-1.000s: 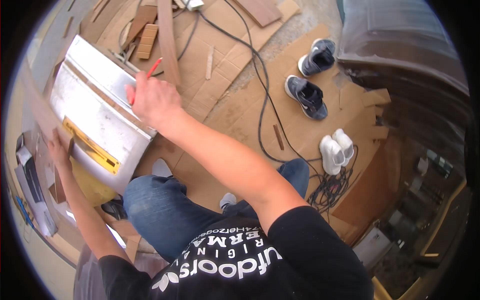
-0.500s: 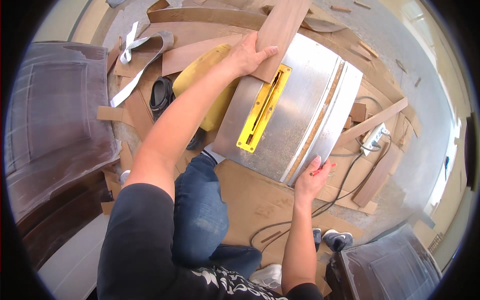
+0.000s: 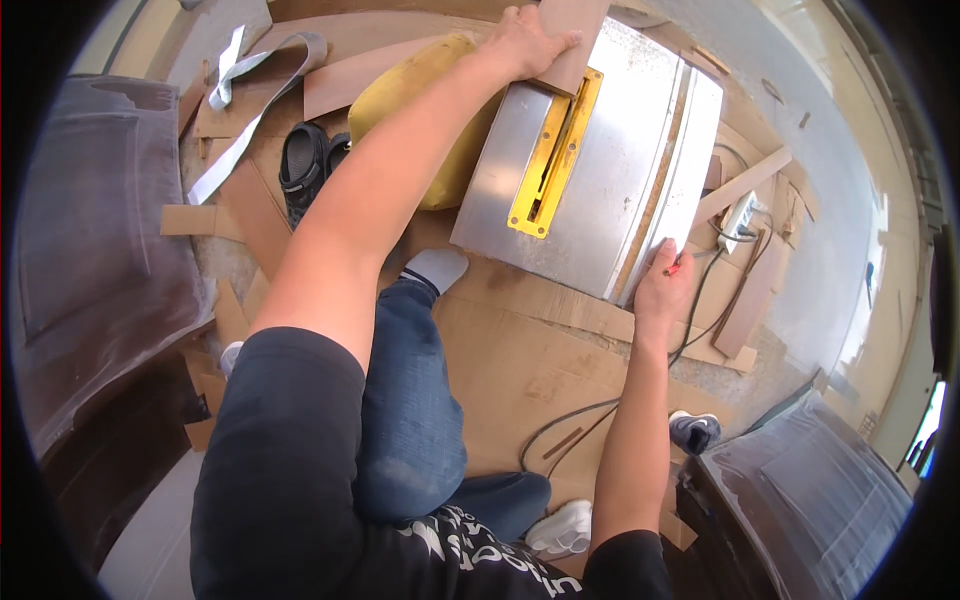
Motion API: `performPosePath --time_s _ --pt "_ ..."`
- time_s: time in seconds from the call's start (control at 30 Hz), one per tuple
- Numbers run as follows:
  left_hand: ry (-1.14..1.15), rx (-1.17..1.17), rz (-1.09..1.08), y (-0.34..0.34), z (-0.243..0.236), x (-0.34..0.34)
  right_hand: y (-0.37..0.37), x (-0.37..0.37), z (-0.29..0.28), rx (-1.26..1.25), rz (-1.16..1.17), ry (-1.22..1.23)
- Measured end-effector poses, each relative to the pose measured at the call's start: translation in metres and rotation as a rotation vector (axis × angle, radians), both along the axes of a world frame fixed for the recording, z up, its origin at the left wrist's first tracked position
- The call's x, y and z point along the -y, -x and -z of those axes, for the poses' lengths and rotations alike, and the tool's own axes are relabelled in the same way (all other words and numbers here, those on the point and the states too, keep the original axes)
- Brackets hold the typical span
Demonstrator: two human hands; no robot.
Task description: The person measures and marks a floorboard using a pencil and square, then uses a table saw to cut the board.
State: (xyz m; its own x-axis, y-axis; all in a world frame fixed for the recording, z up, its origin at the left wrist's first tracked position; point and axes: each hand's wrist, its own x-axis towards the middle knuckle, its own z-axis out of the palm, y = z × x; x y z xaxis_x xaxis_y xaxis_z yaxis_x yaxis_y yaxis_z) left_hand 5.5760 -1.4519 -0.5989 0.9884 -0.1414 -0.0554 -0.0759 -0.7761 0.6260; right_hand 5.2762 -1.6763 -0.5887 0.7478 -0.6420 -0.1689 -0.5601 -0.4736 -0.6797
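A table saw (image 3: 620, 150) with a bare metal top and a long yellow slot insert (image 3: 558, 160) stands in front of me. My left hand (image 3: 530, 45) is closed on the edge of a flat brown wooden board (image 3: 575, 45), its thumb lying on the upper face. The board's near end covers the far tip of the insert; its far end runs out of view. At the saw's near right corner, my right hand (image 3: 662, 292) rests against the edge. Between its fingers is a thin red pencil (image 3: 673, 268), mostly hidden.
A yellow sack-like object (image 3: 430, 90) lies left of the saw, near black shoes (image 3: 302, 165) and a pale strap (image 3: 250, 130). To the right are a white power strip (image 3: 738, 222), a black cable (image 3: 690, 320) and wood offcuts (image 3: 752, 300). Plastic-wrapped panels (image 3: 95, 230) stand at the left.
My view has shifted, so the saw and both hands appear higher and a little further right. Both hands keep their hold, and the board stays over the insert's far end.
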Motion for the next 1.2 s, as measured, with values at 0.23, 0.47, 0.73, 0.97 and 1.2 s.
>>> performPosePath --time_s 0.23,0.47,0.73,0.97,1.2 --pt "0.020 0.155 0.039 -0.014 0.014 0.004 0.001 0.001 0.011 0.125 0.041 0.130" --pt "-0.165 0.146 0.230 -0.006 0.002 0.000 0.004 0.001 0.016 0.051 0.068 0.188" --pt "-0.373 0.307 0.419 -0.010 0.016 -0.002 0.002 0.002 0.013 -0.027 0.065 0.204" --pt "-0.319 0.301 0.441 -0.014 0.016 -0.005 0.000 0.000 0.009 0.014 0.045 0.207" --pt "-0.302 0.153 0.349 0.003 0.006 -0.002 0.003 0.000 0.006 -0.012 0.077 0.172"
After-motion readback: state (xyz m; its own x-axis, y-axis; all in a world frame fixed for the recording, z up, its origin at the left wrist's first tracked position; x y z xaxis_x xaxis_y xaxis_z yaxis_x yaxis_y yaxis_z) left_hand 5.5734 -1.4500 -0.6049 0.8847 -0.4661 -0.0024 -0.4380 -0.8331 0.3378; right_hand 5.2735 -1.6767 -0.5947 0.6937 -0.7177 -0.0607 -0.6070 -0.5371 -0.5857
